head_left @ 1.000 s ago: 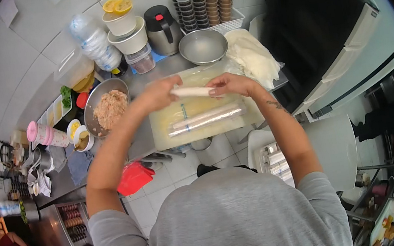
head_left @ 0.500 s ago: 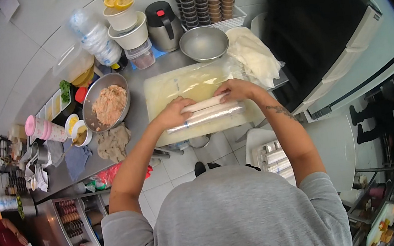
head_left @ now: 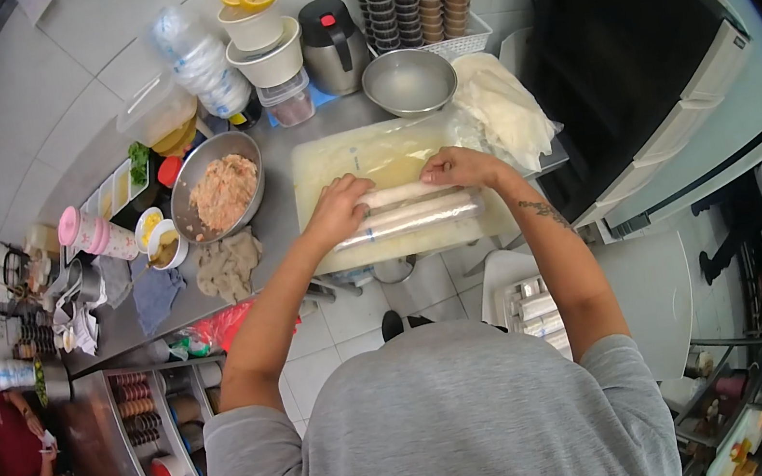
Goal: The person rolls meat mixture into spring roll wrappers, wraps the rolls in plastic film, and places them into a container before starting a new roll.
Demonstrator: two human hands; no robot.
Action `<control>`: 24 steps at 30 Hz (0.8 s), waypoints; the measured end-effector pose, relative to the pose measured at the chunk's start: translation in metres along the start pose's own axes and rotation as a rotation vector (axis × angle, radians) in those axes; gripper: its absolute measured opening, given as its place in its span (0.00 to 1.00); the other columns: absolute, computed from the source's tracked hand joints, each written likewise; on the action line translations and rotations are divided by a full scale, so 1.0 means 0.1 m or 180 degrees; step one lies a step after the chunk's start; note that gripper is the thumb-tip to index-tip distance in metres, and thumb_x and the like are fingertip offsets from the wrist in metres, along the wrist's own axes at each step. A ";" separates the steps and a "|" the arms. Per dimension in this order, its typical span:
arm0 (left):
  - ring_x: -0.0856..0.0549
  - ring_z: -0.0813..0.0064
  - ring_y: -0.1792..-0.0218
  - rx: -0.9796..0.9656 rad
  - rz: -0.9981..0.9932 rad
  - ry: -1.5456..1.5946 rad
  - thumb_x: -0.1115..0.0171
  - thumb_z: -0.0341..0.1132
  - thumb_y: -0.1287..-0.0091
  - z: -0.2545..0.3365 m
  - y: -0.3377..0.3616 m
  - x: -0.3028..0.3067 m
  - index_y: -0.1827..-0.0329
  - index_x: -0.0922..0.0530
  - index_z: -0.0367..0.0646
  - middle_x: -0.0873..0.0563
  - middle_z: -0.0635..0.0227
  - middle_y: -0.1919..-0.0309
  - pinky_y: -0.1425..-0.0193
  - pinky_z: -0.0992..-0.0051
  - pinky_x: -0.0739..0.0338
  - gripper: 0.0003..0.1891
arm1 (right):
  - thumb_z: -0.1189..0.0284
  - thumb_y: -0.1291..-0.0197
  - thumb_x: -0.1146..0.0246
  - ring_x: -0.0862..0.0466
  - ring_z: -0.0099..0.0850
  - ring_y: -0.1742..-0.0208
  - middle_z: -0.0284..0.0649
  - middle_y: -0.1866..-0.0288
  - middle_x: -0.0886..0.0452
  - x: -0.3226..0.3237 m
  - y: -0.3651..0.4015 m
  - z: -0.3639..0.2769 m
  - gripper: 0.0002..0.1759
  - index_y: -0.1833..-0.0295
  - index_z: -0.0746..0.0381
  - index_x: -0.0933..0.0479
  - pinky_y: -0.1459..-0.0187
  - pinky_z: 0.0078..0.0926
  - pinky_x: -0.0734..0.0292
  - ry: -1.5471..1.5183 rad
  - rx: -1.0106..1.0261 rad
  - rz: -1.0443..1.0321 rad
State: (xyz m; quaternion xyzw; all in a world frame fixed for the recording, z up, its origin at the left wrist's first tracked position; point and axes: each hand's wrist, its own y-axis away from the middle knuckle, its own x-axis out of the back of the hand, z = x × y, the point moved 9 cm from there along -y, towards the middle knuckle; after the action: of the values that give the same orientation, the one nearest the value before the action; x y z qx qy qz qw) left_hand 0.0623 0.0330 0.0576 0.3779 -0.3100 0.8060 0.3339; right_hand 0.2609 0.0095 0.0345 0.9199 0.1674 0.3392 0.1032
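A pale, soft-looking roll [head_left: 397, 195] lies crosswise on the yellowish cutting board [head_left: 323, 160]. My left hand [head_left: 343, 207] has its fingers curled over the roll's left end. At the other end my right hand [head_left: 461, 169] presses it with thumb and fingertips. Just below it, nearer to me, are rolls in clear plastic wrap [head_left: 418, 220], parallel to the one I hold. Behind my hands the board is covered by clear film with a wet shine.
Left of the board stands a metal bowl of pinkish minced filling [head_left: 225, 192]. An empty-looking metal bowl [head_left: 410, 81] and a stack of white wrapper sheets [head_left: 501, 109] are behind it. A tray of wrapped rolls [head_left: 532, 309] sits lower right. A rag [head_left: 227, 264] lies left.
The roll, slanted before, now lies straighter between my hands. My right fingers have shifted slightly along its end. The whole view has moved a little, and a person at right has stepped.
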 end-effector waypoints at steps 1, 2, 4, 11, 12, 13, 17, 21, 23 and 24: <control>0.22 0.57 0.51 -0.0049 0.0050 -0.0056 0.37 0.22 0.45 0.01 0.01 0.00 0.51 0.19 0.42 0.21 0.61 0.57 0.45 0.62 0.28 0.16 | 0.59 0.39 0.35 0.18 0.36 0.50 0.45 0.53 0.14 0.00 0.01 -0.02 0.19 0.48 0.58 0.16 0.44 0.31 0.26 0.0090 0.0202 0.0084; 0.22 0.58 0.51 -0.0100 0.0101 -0.0113 0.37 0.22 0.45 0.02 0.01 0.01 0.51 0.19 0.42 0.21 0.62 0.57 0.45 0.63 0.29 0.16 | 0.59 0.39 0.34 0.17 0.37 0.51 0.45 0.54 0.14 0.00 0.02 -0.02 0.19 0.49 0.59 0.16 0.45 0.31 0.25 0.0181 0.0405 0.0170; 0.23 0.60 0.51 -0.0289 0.0152 -0.0288 0.38 0.22 0.44 0.05 0.04 -0.01 0.52 0.19 0.44 0.21 0.63 0.56 0.46 0.63 0.30 0.16 | 0.59 0.40 0.34 0.17 0.36 0.53 0.45 0.55 0.14 -0.01 0.01 0.01 0.18 0.50 0.59 0.16 0.47 0.31 0.24 0.0106 0.0447 0.0206; 0.23 0.59 0.51 -0.0423 0.0044 -0.0418 0.37 0.25 0.43 0.17 0.01 0.06 0.50 0.21 0.44 0.21 0.63 0.57 0.45 0.65 0.32 0.17 | 0.62 0.36 0.36 0.19 0.31 0.58 0.40 0.58 0.15 -0.02 -0.02 0.10 0.17 0.49 0.62 0.18 0.49 0.28 0.25 -0.0087 -0.0111 0.0169; 0.23 0.59 0.51 -0.0404 0.0038 -0.0488 0.37 0.25 0.43 0.13 -0.01 0.04 0.49 0.22 0.44 0.21 0.63 0.57 0.45 0.64 0.32 0.17 | 0.63 0.35 0.36 0.20 0.28 0.59 0.38 0.59 0.16 -0.03 -0.04 0.11 0.16 0.49 0.62 0.18 0.49 0.27 0.25 0.0083 -0.0021 0.0188; 0.22 0.59 0.51 -0.0384 0.0035 -0.0556 0.38 0.25 0.43 0.07 -0.02 0.02 0.48 0.23 0.44 0.22 0.63 0.56 0.45 0.64 0.32 0.18 | 0.63 0.35 0.36 0.21 0.28 0.59 0.38 0.59 0.16 -0.02 -0.06 0.13 0.16 0.49 0.62 0.18 0.49 0.27 0.25 -0.0004 -0.0002 0.0261; 0.23 0.59 0.46 0.0021 -0.0459 -0.0464 0.45 0.23 0.42 -0.04 -0.15 0.00 0.44 0.25 0.44 0.22 0.60 0.50 0.42 0.59 0.34 0.20 | 0.63 0.36 0.35 0.21 0.27 0.61 0.36 0.61 0.17 0.05 -0.03 0.05 0.16 0.51 0.64 0.18 0.54 0.26 0.25 -0.0123 0.0311 0.0426; 0.22 0.60 0.46 0.0035 -0.0686 -0.0438 0.41 0.24 0.43 -0.13 -0.21 -0.06 0.41 0.28 0.44 0.21 0.61 0.52 0.42 0.57 0.35 0.24 | 0.62 0.40 0.32 0.19 0.27 0.62 0.36 0.60 0.17 0.09 -0.04 0.17 0.17 0.51 0.62 0.17 0.60 0.23 0.22 -0.0977 -0.0203 0.0264; 0.22 0.61 0.44 -0.0020 -0.0747 -0.0544 0.41 0.25 0.43 -0.16 -0.22 -0.09 0.40 0.29 0.44 0.21 0.61 0.50 0.41 0.57 0.35 0.24 | 0.62 0.39 0.32 0.21 0.24 0.65 0.34 0.62 0.19 0.10 -0.04 0.16 0.16 0.52 0.62 0.18 0.64 0.20 0.23 -0.1046 -0.0306 0.0247; 0.22 0.60 0.44 -0.0057 -0.0696 -0.0533 0.41 0.24 0.43 -0.13 -0.23 -0.05 0.41 0.29 0.44 0.20 0.60 0.50 0.41 0.57 0.34 0.24 | 0.62 0.39 0.32 0.21 0.23 0.66 0.33 0.63 0.20 0.09 -0.02 0.14 0.16 0.52 0.62 0.18 0.66 0.19 0.24 -0.1090 -0.0370 0.0230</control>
State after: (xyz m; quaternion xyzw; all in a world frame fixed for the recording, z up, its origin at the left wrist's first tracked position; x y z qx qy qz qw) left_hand 0.0772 0.0545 0.0529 0.4724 -0.3009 0.7276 0.3961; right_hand 0.2761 0.0136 0.0290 0.9621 0.0944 0.1902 0.1710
